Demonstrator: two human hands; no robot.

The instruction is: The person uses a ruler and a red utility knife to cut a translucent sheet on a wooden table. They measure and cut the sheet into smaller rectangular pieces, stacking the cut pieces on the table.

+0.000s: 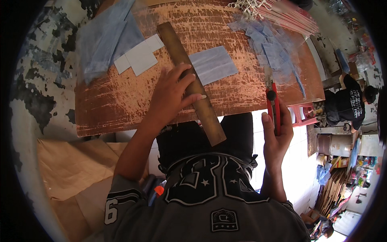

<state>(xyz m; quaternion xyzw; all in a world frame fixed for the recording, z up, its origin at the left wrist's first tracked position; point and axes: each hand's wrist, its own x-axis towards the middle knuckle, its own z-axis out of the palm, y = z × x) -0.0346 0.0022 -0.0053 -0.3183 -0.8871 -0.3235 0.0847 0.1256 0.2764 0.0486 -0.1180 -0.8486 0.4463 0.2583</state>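
Note:
My left hand [169, 94] presses down on a long, flat brown straightedge [205, 113], its fingers and thumb closed on the bar. The straightedge lies slantwise on the table, and its near end sticks out past the front edge. Along its right side is a light blue rectangular sheet [217, 64], whose left edge meets the bar. Held upright in my right hand [280, 139] is a red utility knife [276, 111] with a black knob; its blade points away from me at the table's front right edge.
The worn brown wooden table [121, 101] carries a white stepped paper piece [141, 57], large blue plastic sheets [105, 40] at left and cut blue pieces [274, 50] at right. Red-and-white sticks with strings [282, 14] lie far right. Another person [346, 101] is at the right.

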